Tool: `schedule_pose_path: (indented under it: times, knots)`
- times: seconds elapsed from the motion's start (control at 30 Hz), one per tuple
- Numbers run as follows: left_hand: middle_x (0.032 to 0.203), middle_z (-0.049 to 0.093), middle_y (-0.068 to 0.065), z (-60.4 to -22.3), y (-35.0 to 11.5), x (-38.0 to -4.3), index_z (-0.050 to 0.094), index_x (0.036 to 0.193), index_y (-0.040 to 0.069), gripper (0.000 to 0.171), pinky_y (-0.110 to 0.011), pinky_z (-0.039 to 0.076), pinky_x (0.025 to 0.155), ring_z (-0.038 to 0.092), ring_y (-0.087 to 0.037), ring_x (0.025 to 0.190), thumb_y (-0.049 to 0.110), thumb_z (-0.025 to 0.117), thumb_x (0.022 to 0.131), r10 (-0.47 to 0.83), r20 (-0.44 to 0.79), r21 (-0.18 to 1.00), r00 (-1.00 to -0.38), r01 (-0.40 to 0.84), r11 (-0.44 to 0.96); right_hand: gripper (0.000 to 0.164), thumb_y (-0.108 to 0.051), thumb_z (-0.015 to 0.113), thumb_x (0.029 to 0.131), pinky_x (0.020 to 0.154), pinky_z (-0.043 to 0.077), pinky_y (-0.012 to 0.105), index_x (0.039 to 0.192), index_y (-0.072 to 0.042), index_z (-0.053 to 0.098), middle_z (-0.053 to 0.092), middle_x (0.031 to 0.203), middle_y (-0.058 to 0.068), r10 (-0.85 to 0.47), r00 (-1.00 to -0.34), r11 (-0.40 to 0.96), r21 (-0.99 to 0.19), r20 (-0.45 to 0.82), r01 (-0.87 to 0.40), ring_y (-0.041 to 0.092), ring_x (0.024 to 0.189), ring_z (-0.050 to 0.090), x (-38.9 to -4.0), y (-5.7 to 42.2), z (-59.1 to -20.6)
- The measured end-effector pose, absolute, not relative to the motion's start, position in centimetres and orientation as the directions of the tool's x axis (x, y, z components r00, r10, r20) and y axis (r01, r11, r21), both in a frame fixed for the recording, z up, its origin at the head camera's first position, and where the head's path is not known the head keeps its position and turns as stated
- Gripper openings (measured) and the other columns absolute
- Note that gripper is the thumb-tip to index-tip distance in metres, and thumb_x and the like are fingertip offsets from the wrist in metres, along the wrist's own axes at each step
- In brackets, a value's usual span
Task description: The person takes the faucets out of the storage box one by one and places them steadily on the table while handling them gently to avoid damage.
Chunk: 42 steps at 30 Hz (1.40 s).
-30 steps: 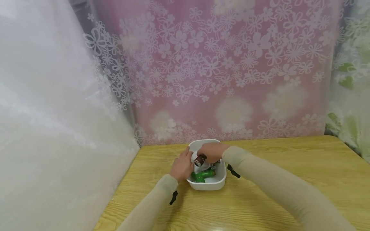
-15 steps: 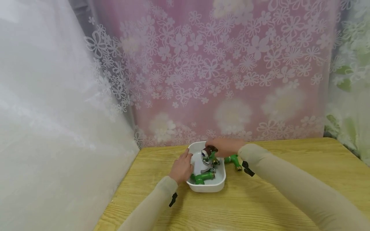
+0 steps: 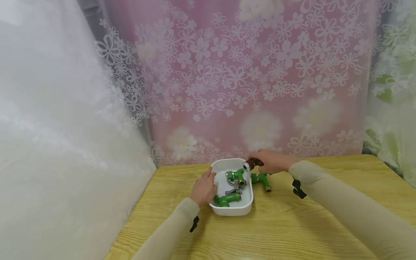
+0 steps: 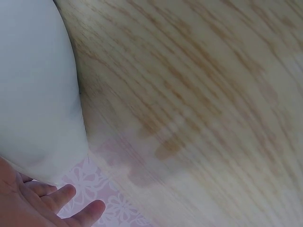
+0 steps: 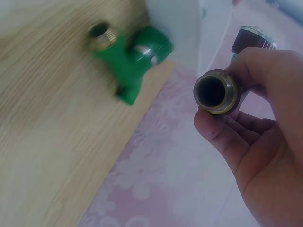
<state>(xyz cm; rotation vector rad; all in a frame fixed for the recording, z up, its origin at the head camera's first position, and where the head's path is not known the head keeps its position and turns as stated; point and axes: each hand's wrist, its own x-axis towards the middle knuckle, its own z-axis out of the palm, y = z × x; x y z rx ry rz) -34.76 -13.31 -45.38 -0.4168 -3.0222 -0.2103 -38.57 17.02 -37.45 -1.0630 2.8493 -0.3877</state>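
Note:
My right hand (image 3: 272,161) pinches a dark brown tap (image 3: 252,164) above the back right of a white tub (image 3: 234,211). In the right wrist view, the tap's round brass-edged opening (image 5: 217,92) faces the camera between thumb and fingers. My left hand (image 3: 204,186) rests at the tub's left rim; in the left wrist view its fingers (image 4: 87,213) are loosely extended by the white wall. Inside the tub lie a green tap (image 3: 239,175) towards the back, another green tap (image 3: 231,198) at the front, and a grey metal piece (image 3: 234,189) between them.
One more green tap (image 3: 262,181) lies on the wooden table (image 3: 292,216) against the tub's right side. A pink flowered curtain (image 3: 208,90) hangs behind the table, and a whitish sheet (image 3: 65,144) slopes down along the left.
My right hand has moved from inside the tub up and right past its rim, carrying the brown tap. The green taps at the back and right came into sight. My left hand has stayed put.

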Motion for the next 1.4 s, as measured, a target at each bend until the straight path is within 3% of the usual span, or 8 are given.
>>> schedule_pose_path:
  times: [0.43, 0.6, 0.8, 1.03, 1.4]
  knots:
    - [0.167, 0.024, -0.011, -45.7, -13.4, -35.0, 0.045, 0.149, 0.009, 0.049, -0.057, 0.041, 0.111, 0.036, -0.029, 0.148, 0.025, 0.049, 0.103, 0.253, 0.1, 0.117, -0.962, 0.264, 0.957, 0.041, -0.008, 0.065, 0.093, 0.073, 0.048, 0.037, 0.133, -0.012, 0.059, 0.065, 0.117, 0.009, -0.608, -0.793, 0.753, -0.294, 0.031, -0.589, 0.018, 0.089, 0.058, -38.6, 21.8, -39.7]
    - [0.166, 0.025, -0.012, -45.9, -13.4, -35.1, 0.046, 0.148, 0.009, 0.049, -0.058, 0.041, 0.111, 0.036, -0.03, 0.148, 0.025, 0.049, 0.102, 0.256, 0.11, 0.123, -0.96, 0.269, 0.955, 0.041, -0.011, 0.067, 0.093, 0.075, 0.052, 0.041, 0.133, -0.008, 0.058, 0.066, 0.115, 0.011, -0.599, -0.799, 0.762, -0.275, 0.044, -0.586, 0.021, 0.093, 0.062, -38.9, 23.3, -41.0]
    - [0.167, 0.025, -0.01, -46.0, -13.4, -35.1, 0.046, 0.148, 0.009, 0.048, -0.059, 0.04, 0.11, 0.037, -0.03, 0.147, 0.025, 0.049, 0.103, 0.255, 0.111, 0.131, -0.961, 0.268, 0.954, 0.033, -0.005, 0.066, 0.093, 0.068, 0.049, 0.038, 0.125, -0.01, 0.059, 0.066, 0.106, 0.011, -0.566, -0.824, 0.785, -0.29, 0.022, -0.547, 0.019, 0.083, 0.06, -39.1, 24.2, -42.5]
    - [0.167, 0.022, -0.011, -45.8, -13.2, -35.1, 0.044, 0.15, 0.009, 0.049, -0.06, 0.038, 0.112, 0.034, -0.03, 0.149, 0.025, 0.049, 0.103, 0.253, 0.095, 0.145, -0.963, 0.264, 0.954, 0.037, -0.006, 0.066, 0.093, 0.072, 0.049, 0.038, 0.13, -0.006, 0.059, 0.066, 0.114, 0.013, -0.519, -0.853, 0.816, -0.325, -0.048, -0.478, 0.022, 0.092, 0.062, -39.0, 24.4, -43.7]
    - [0.167, 0.023, -0.011, -45.6, -13.5, -34.9, 0.044, 0.149, 0.007, 0.05, -0.059, 0.041, 0.11, 0.037, -0.03, 0.147, 0.024, 0.048, 0.102, 0.256, 0.104, 0.151, -0.961, 0.269, 0.951, 0.031, -0.009, 0.064, 0.094, 0.068, 0.047, 0.036, 0.125, -0.006, 0.06, 0.067, 0.105, 0.009, -0.493, -0.867, 0.833, -0.326, -0.069, -0.448, 0.017, 0.079, 0.058, -39.4, 24.6, -45.4]
